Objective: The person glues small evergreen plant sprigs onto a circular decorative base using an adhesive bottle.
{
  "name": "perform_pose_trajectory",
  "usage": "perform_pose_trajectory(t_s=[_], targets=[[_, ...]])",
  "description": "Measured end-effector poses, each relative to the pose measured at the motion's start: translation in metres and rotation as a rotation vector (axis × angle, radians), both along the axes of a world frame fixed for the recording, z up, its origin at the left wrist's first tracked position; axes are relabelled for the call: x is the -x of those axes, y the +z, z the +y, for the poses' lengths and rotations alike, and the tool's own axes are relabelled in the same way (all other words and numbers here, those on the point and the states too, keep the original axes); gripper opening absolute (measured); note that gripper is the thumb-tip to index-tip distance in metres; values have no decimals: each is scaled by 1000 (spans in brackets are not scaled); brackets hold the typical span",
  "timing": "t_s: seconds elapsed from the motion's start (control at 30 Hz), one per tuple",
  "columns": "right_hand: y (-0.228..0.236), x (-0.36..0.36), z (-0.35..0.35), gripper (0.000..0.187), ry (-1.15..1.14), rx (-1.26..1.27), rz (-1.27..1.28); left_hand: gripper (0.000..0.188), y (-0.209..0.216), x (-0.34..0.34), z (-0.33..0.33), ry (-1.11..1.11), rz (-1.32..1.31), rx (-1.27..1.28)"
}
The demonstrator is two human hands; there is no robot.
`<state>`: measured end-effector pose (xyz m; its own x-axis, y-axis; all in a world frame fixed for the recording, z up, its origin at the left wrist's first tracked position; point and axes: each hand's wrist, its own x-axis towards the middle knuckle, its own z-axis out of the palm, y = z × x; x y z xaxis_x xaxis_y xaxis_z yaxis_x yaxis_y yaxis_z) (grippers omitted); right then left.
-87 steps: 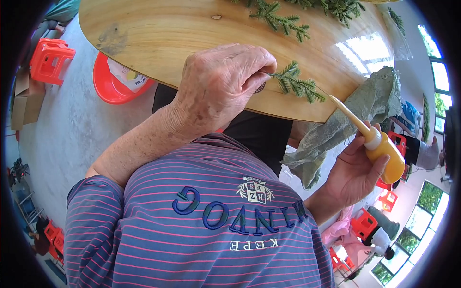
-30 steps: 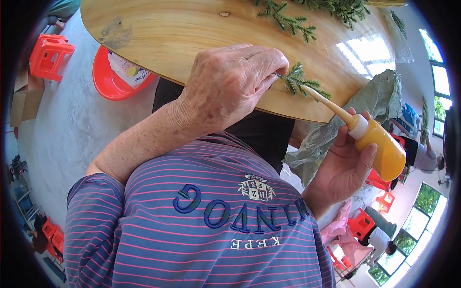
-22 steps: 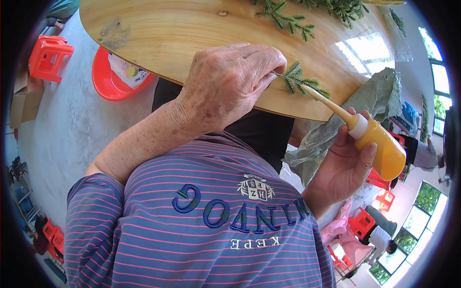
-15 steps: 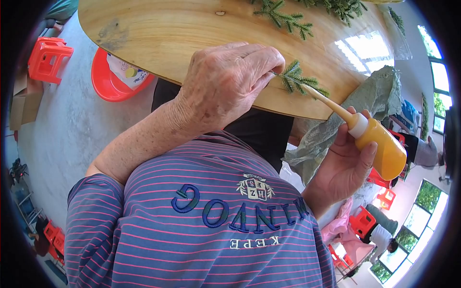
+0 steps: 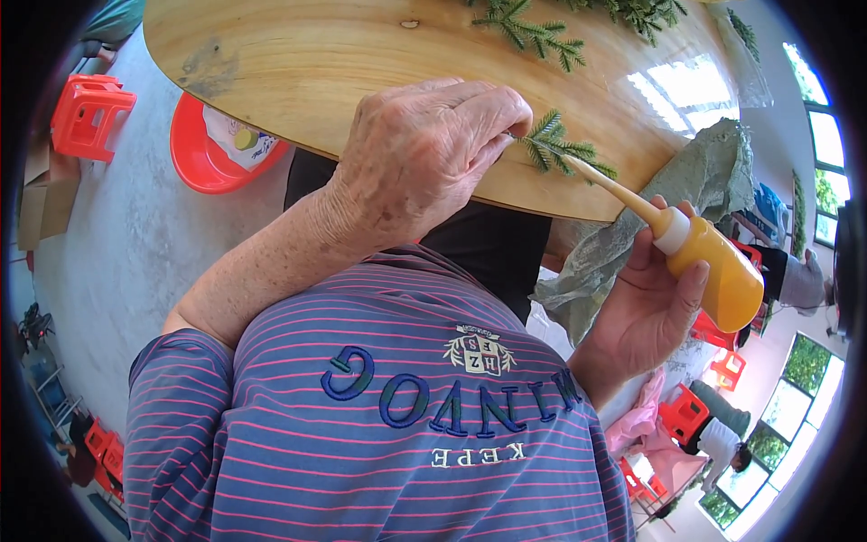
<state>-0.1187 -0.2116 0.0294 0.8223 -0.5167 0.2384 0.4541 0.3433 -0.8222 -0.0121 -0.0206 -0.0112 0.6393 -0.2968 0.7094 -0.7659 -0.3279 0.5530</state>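
My left hand pinches the stem end of a small green artificial fir sprig just above the table's near edge. The sprig's needles point toward the right. In my right hand is a yellow squeeze bottle with a white collar and a long tapered nozzle. It is tilted, its base low to the right. The nozzle's tip lies at the sprig's needles; whether it touches them I cannot tell. More fir sprigs lie farther back on the wooden table.
A crumpled grey-green sheet hangs over the table's right edge. On the floor to the left stand a red basin with things in it and a red stool. Other people and red stools are at the far right.
The bottle has shifted very slightly left, its tip staying by the sprig. Both hands keep their hold, and the left hand is almost still.
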Motion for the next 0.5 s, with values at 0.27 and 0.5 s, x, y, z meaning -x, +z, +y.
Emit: perform_pose_trajectory(t_s=[0.27, 0.5], targets=[[2, -2, 4, 42, -95, 5, 10, 20, -1, 0, 1, 2, -6, -13], [2, 2, -1, 43, -26, 24, -7, 20, 0, 0, 0, -4, 5, -2]])
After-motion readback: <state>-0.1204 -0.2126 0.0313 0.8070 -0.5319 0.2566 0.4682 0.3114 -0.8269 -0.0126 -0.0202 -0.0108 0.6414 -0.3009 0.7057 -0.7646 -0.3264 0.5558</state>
